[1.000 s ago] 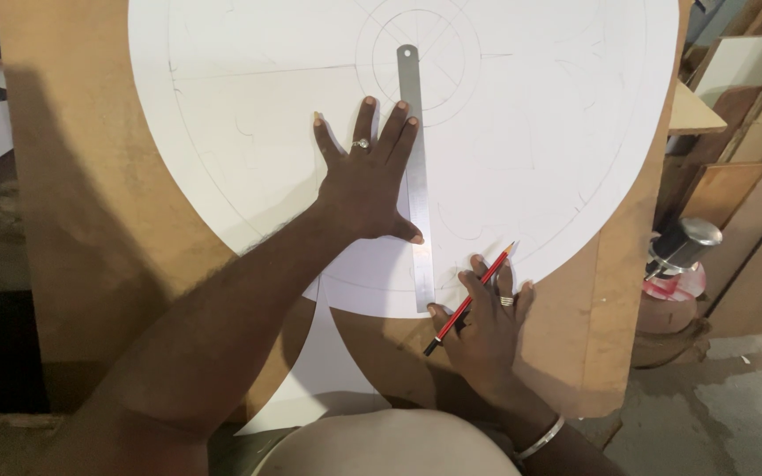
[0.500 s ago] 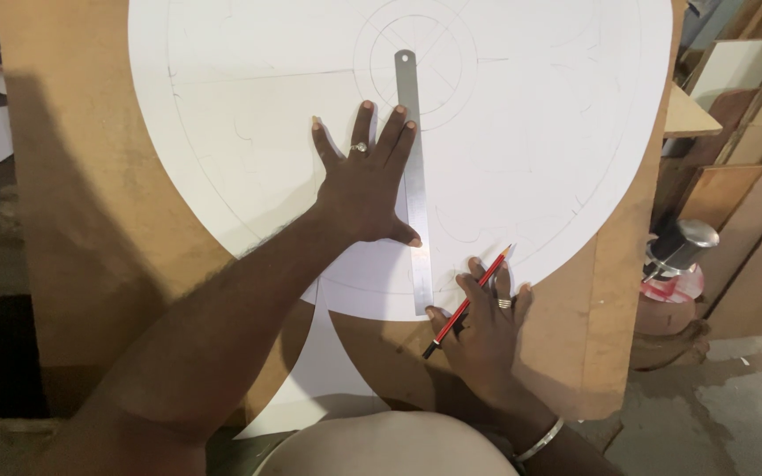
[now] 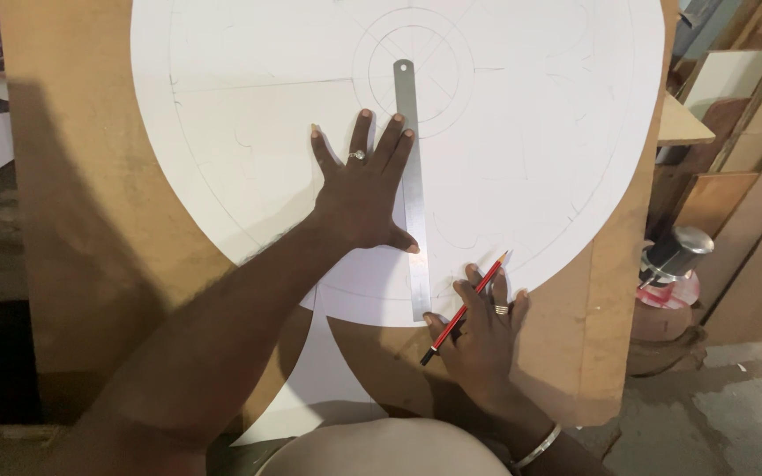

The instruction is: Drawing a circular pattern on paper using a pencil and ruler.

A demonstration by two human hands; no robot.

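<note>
— So where does the work stand?

— Marking out, by the look of it. The left hand (image 3: 359, 198) lies spread wide and flat, fingers fanned, on the big white paper disc (image 3: 222, 132), its thumb and forefinger side touching the steel ruler (image 3: 411, 185) that runs up the centre of the frame from the disc's lower edge to the small drawn circles at the top. The right hand (image 3: 480, 330) rests at the lower edge of the disc, just right of the ruler's bottom end, with a red pencil (image 3: 465, 308) held loosely between its fingers — tip pointing to the upper right, not on the ruler's edge.

— And what does the next move call for?

— I'd judge the pencil tip has to come in against the ruler's right edge, while the left hand presses hard enough that the ruler can't swing.

— Anything hard to make out?

— The pencilled lines are faint — I can't trace them all. The disc's top is cut off by the frame, and the brown board (image 3: 72, 220) under it hides whatever bench carries it. A metal-capped object (image 3: 674, 251) at the right edge is unclear.
</note>
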